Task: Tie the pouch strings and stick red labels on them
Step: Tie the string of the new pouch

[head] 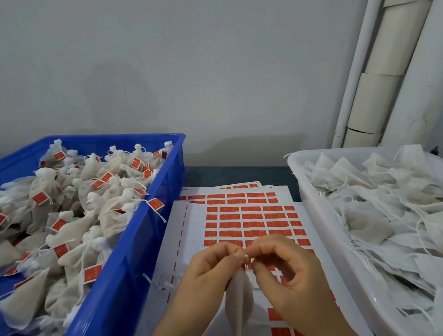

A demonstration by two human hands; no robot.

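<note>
Gauze-like white fabric, soft and near weightless by my judgement: the pouch (238,304) hangs limp between left hand (215,268) and right hand (289,267), above the label sheets (195,242). Those 2 hands each pinch its gathered neck, fingertips (238,253) almost meeting. That neck is the sound place to hold; the body would only crumple. The strings are hidden under the fingertips, so I cannot tell whether a knot exists. Print on the red labels (254,223) is unreadable.

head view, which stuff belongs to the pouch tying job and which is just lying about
Job: pouch pinched by left hand and right hand, red label sheets, blue crate of labelled pouches, white tray of unlabelled pouches.
Lying about: cardboard tubes, white pipe.
</note>
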